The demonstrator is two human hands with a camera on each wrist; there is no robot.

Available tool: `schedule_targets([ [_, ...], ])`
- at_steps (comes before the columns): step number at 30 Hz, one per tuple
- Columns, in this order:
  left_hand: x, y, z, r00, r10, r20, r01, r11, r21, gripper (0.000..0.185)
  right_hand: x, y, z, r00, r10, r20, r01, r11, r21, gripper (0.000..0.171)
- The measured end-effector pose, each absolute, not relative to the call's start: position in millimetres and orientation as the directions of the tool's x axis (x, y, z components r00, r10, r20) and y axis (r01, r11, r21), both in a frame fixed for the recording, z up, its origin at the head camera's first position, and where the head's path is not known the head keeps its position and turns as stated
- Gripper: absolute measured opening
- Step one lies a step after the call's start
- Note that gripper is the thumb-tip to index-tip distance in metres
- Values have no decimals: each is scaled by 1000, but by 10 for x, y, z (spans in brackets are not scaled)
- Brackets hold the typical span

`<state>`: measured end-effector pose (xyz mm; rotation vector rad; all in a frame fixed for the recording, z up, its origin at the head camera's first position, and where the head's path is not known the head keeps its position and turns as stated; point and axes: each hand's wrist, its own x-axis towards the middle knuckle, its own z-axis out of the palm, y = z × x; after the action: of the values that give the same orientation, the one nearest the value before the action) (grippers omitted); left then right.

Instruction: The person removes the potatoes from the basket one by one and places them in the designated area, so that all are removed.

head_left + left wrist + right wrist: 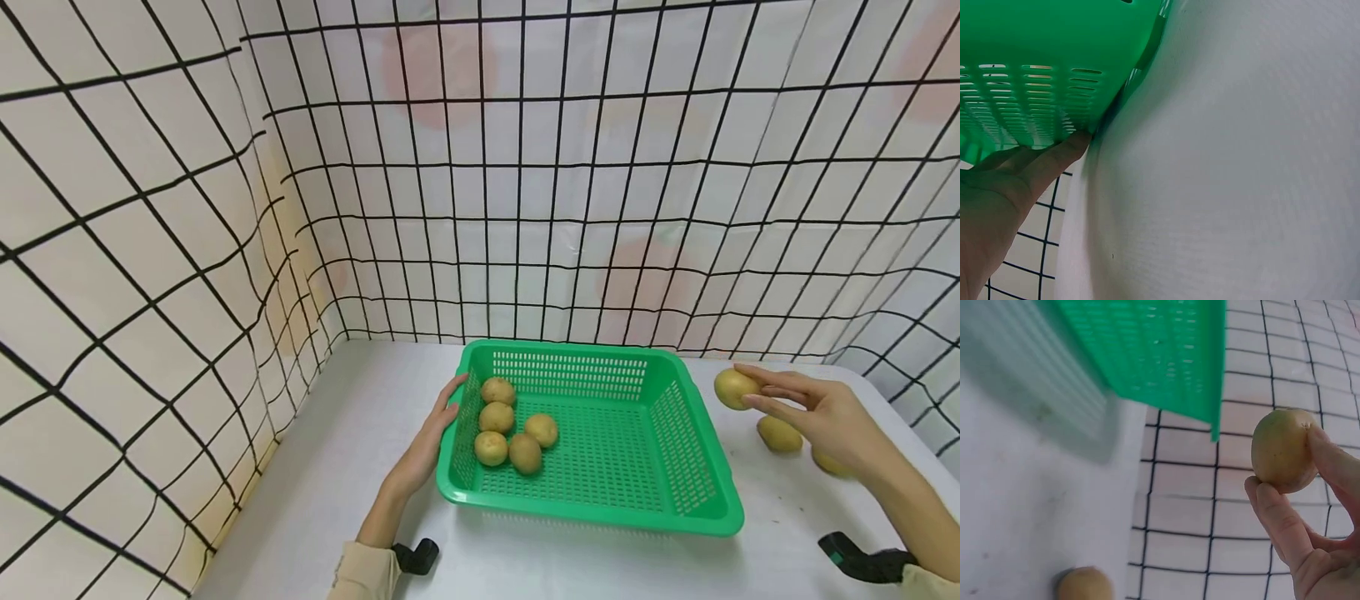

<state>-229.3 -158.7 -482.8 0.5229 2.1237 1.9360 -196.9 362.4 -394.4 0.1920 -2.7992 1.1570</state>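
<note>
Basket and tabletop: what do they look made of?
Basket: looks like moulded plastic, bright green with a slight sheen; thin walls and floor pierced by regular slots. Tabletop: a smooth, matte white surface with a few small marks, possibly laminate or a covering; the pictures leave that open.

A round yellow-brown potato (733,388) is being pinched above the white table, just right of the green slotted basket (697,467). The basket is lying flat, holding five similar potatoes (510,425) clustered near its left wall.
</note>
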Motion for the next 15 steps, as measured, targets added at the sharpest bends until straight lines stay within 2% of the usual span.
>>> schedule_targets([
  [6, -2306, -1577, -4834, -916, 393, 76, 111, 67, 992, 52, -1898, 3761, -4119, -985, -32, 168, -136, 742, -657, 52],
  [15, -2290, -1576, -4841, -919, 386, 80, 115, 68, 991, 52, -1857, 3837, -4438, -985, -54, 164, -148, 753, -642, 51],
])
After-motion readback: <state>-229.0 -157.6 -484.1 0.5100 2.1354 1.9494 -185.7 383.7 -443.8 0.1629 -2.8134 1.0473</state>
